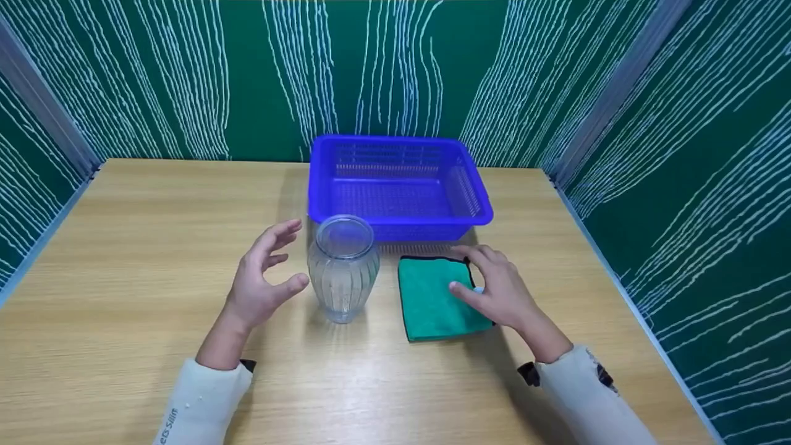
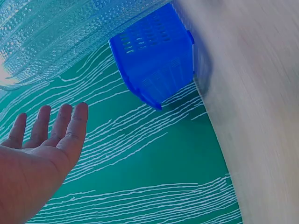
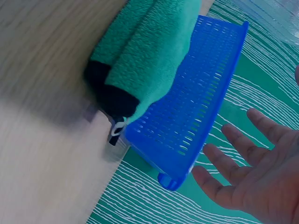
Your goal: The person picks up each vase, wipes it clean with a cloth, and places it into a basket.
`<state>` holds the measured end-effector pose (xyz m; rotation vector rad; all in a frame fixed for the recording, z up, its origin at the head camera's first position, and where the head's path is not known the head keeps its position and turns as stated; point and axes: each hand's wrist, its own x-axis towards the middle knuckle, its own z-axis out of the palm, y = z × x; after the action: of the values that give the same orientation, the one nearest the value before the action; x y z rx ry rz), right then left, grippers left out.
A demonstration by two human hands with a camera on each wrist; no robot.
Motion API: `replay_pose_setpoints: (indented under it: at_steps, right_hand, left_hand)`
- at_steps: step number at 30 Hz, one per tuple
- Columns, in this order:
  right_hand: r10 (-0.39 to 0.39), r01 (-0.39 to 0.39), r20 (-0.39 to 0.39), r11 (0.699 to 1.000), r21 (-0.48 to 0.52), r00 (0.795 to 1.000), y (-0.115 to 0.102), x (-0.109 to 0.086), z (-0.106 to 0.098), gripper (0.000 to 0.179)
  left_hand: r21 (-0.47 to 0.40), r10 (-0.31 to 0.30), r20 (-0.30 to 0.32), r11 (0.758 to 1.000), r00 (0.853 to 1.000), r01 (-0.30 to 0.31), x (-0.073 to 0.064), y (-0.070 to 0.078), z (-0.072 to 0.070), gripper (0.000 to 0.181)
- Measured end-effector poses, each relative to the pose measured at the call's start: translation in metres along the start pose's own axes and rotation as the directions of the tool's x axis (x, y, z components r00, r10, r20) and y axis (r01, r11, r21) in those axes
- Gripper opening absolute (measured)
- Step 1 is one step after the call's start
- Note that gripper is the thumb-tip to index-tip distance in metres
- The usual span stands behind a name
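Note:
A clear ribbed glass vase (image 1: 343,278) stands upright on the table, in front of the basket. Just left of it, my left hand (image 1: 262,275) is held with fingers spread and thumb pointing toward the glass; the left wrist view shows a gap between the fingers (image 2: 74,128) and the vase (image 2: 70,37). A folded green cloth (image 1: 432,303) with black edging lies right of the vase. My right hand (image 1: 497,287) hovers by the cloth's right edge, overlapping it in the head view. In the right wrist view its fingers (image 3: 224,163) are spread and apart from the cloth (image 3: 149,60).
Behind the vase and cloth sits a blue plastic basket (image 1: 482,213) with perforated sides and nothing inside. Green walls (image 1: 259,80) with white wavy lines enclose the wooden table (image 1: 123,278) at the back and sides.

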<state>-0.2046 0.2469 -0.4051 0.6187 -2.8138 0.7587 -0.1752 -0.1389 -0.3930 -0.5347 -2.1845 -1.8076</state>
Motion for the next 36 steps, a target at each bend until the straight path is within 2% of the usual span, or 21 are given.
replay_pose_setpoints:
  at_steps: [11, 20, 29, 36]
  right_hand:
    - [0.038, -0.036, 0.074, 0.999, -0.032, 0.997, 0.0, 0.001, 0.011, 0.075]
    - [0.01, -0.002, 0.074, 0.994, -0.112, 0.997, -0.002, 0.001, 0.018, 0.082]
    - [-0.034, 0.051, 0.082, 0.975, -0.219, 0.996, -0.001, 0.001, 0.022, 0.087]
    - [-0.037, 0.06, 0.096, 0.966, -0.253, 0.995, 0.0, 0.002, 0.023, 0.09]
  left_hand:
    - [0.003, -0.012, 0.011, 1.0, 1.0, 0.012, 0.001, 0.001, 0.003, 0.073]
    - [-0.007, -0.01, 0.033, 1.0, 0.999, 0.011, 0.004, 0.001, 0.004, 0.076]
    - [-0.005, -0.005, 0.045, 1.0, 0.999, 0.005, 0.004, -0.001, 0.005, 0.077]
    - [0.002, -0.014, 0.057, 1.0, 0.998, 0.014, 0.006, 0.001, 0.006, 0.079]
